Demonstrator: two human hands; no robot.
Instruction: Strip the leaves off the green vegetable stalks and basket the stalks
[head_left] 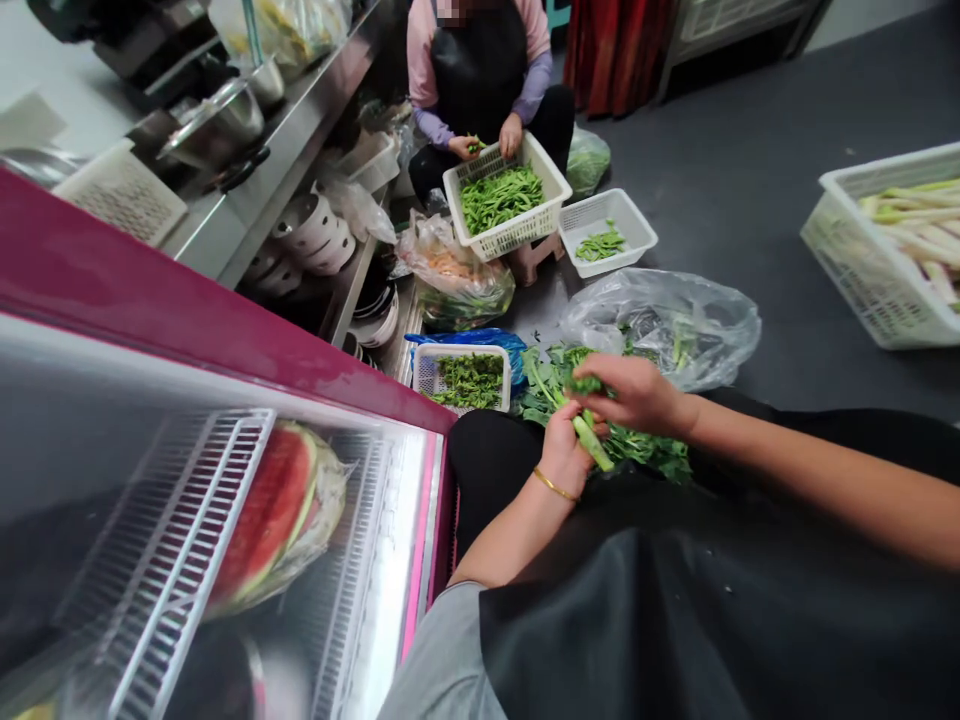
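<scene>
Green stalk (592, 440) being gripped over the lap | left hand (564, 448) clasping its base, steadying | right hand (630, 392) pinching its leafy top | small basket (466, 378) sitting near for trimmings.

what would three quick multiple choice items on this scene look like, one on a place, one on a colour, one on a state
1. Where is the cut red watermelon?
A. in a white basket
B. behind the glass of the pink-framed chest
C. on the steel counter

2. What colour is the thin bangle on the left hand's wrist?
A. gold
B. blue
C. white

3. What are the left hand and right hand doing?
A. resting empty
B. both gripping one pale green leafy stalk
C. holding a knife

Answers: 1 B, it lies on a wire rack under the glass. 2 A, it shines yellow. 3 B, both hands close on the stalk.
</scene>
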